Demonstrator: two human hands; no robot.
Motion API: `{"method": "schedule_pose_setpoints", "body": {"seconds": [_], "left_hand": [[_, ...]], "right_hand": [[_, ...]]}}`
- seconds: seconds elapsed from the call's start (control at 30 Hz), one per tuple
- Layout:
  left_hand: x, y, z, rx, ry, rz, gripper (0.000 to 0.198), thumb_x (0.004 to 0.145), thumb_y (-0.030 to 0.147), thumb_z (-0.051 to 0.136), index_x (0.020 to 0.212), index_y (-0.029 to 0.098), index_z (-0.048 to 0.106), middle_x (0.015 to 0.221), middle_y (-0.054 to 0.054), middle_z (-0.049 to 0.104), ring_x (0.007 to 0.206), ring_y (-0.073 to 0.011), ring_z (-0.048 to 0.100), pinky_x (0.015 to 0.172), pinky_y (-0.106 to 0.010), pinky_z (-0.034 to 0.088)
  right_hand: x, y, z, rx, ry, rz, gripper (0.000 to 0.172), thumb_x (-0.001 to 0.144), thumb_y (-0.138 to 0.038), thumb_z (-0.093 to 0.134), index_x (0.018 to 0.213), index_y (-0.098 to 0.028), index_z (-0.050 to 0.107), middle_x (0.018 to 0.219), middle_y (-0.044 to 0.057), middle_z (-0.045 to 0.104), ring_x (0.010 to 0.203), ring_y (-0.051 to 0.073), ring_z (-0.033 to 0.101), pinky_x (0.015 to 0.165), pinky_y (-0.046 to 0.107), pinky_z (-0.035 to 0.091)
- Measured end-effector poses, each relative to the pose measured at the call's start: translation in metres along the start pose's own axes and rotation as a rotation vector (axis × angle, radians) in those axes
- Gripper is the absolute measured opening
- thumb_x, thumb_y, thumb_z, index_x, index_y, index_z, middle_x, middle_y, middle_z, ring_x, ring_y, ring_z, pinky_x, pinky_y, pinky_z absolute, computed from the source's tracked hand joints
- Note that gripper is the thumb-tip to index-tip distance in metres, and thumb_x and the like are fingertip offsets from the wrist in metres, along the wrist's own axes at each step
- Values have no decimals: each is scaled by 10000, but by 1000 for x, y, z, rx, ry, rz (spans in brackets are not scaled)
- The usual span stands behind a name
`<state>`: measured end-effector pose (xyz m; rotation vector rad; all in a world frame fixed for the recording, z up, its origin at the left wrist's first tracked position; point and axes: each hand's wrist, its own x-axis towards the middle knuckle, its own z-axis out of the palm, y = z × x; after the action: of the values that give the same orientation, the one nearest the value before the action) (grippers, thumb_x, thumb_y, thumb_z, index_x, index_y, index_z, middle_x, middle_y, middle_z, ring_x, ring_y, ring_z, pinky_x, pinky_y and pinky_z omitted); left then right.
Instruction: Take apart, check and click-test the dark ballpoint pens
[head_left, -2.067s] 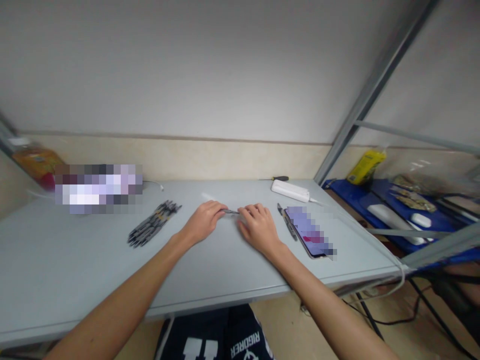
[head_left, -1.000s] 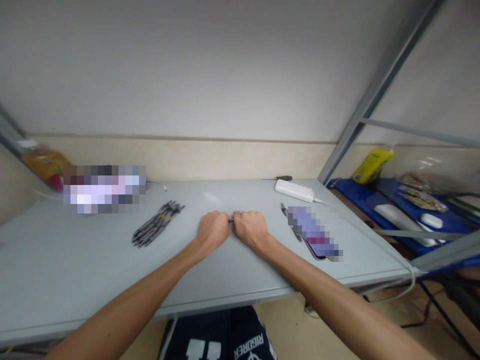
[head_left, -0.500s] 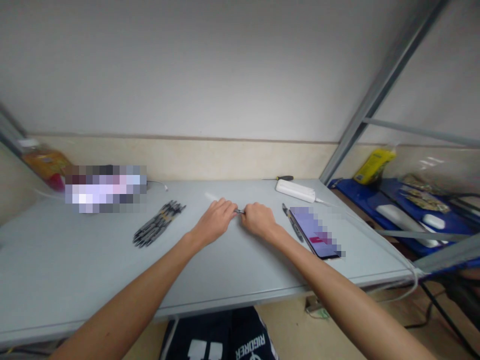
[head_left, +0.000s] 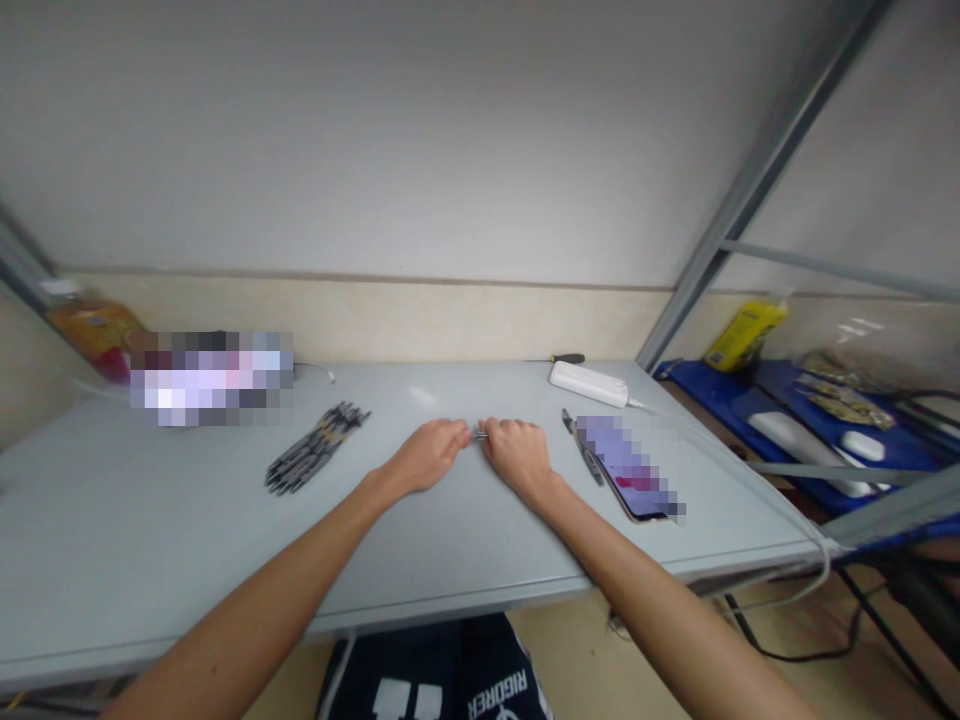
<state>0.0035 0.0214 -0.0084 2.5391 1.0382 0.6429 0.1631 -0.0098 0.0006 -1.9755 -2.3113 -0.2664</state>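
Observation:
My left hand [head_left: 427,455] and my right hand [head_left: 517,452] rest on the grey table [head_left: 150,540], knuckles up, fingers curled. Between their fingertips shows a short piece of a thin dark pen [head_left: 480,434], which both hands pinch, one at each end. Most of the pen is hidden inside the hands. A bundle of several dark pens [head_left: 315,446] lies to the left of my left hand. One more dark pen [head_left: 581,449] lies to the right, beside a phone [head_left: 626,470].
A white power adapter [head_left: 589,382] and a small screwdriver [head_left: 559,358] lie at the table's back edge. A metal frame post [head_left: 720,235] rises at the right. Beyond it a blue shelf [head_left: 780,425] carries a yellow packet [head_left: 746,335] and white items.
Both hands drew slightly nearer me and closer together on the pen; the gap between them shrank. Over the last two seconds they closed and parted around the pen repeatedly.

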Motion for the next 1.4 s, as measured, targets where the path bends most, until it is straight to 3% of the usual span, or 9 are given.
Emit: {"method": "schedule_pose_setpoints", "body": {"seconds": [0.17,0.43,0.73,0.93,1.07,1.23,1.4], "left_hand": [[-2,-5,-1,9,125,100,251,914,301,347,985,171,550,872,-61,595,824,-178,530,772,-299,409],[1,-8,4,122,153,78,316,909,211,294,730,168,552,688,-55,553,713,-178,501,703,-290,397],[-1,-2,0,-299,120,-252,454,897,406,287,572,166,496,503,26,467,502,-119,439,527,-248,313],[-1,-3,-2,-576,223,-136,240,813,386,505,885,162,557,722,-3,586,678,-131,541,658,-250,416],[1,-9,-1,-735,299,-193,246,747,394,598,805,157,563,715,-20,610,687,-141,576,675,-270,447],[3,-23,1,-874,359,-299,294,687,410,665,769,142,576,627,-13,610,562,-112,546,581,-247,423],[3,-28,1,-959,358,-330,316,660,416,689,749,135,575,605,-11,622,530,-103,537,560,-246,412]], "right_hand": [[-1,2,3,6,3,109,413,948,-322,253,935,-168,636,787,141,690,738,234,671,611,290,429],[-2,2,5,5,27,97,399,948,-323,260,918,-180,631,763,121,695,713,222,669,570,265,398],[-4,2,4,-29,88,25,392,959,-320,234,904,-180,596,776,103,674,765,195,626,599,261,343],[-6,3,5,8,161,46,314,923,-386,337,923,-182,575,829,91,638,798,210,565,652,289,313],[-9,6,2,48,241,-20,396,918,-458,320,922,-169,591,884,105,603,863,223,506,702,310,284],[-7,15,4,135,306,-107,361,951,-306,301,869,-174,626,873,81,589,835,188,466,704,305,262],[-4,21,8,292,394,-184,290,929,-301,383,883,-157,630,925,88,595,870,187,465,741,296,297]]}}
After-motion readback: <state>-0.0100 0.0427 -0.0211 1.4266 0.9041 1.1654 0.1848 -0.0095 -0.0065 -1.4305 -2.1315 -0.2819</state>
